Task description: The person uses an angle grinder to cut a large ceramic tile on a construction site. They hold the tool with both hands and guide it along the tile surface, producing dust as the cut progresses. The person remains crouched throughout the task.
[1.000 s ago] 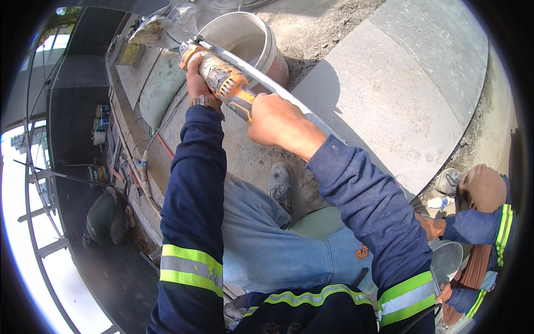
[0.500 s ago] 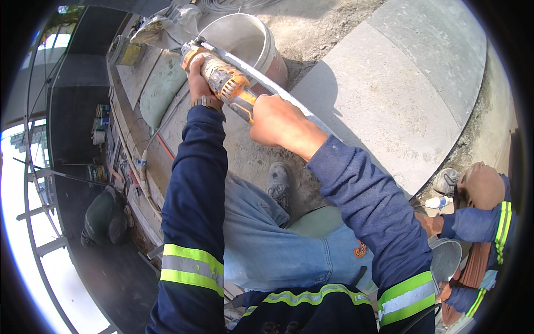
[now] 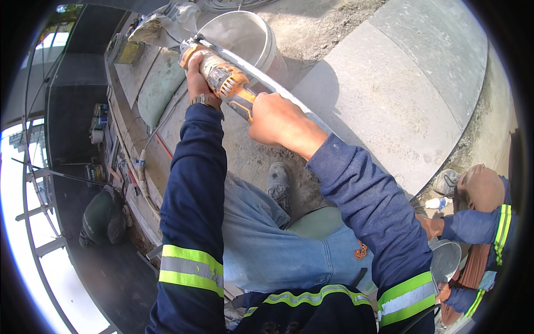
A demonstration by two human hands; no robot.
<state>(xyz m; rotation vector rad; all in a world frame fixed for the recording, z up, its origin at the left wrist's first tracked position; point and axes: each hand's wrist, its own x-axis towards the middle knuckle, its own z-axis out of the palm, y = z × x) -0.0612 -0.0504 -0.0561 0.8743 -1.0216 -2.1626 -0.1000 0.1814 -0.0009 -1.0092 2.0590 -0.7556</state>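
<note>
1. Gripping orange pwr tool (image 3: 229,84) up front w/ L hand (image 3: 199,81); R hand (image 3: 275,118) closed round its rear end.
2. Tool lies diag. alongside long pale strip (image 3: 267,79), head nr strip's upper end.
3. Bucket (image 3: 273,59) just beyond strip; lg grey slab (image 3: 384,94) to R; co-worker (image 3: 473,225) far R.

The strip (image 3: 256,72) slants along the far side of the grinder (image 3: 231,83), standing between the right hand (image 3: 275,119) and the slab (image 3: 378,106); over it, the slab gives broad, open room. The bucket (image 3: 277,61) blocks the way beyond the grinder's front half. Left of the left hand (image 3: 197,78), there is passing room above the green sack (image 3: 158,92). Between the sleeves a gap opens over the ground (image 3: 245,156), narrowed nearer the body by the shoe (image 3: 280,186) and jeans (image 3: 272,245). A co-worker's arm (image 3: 473,225) obstructs the lower right.
</note>
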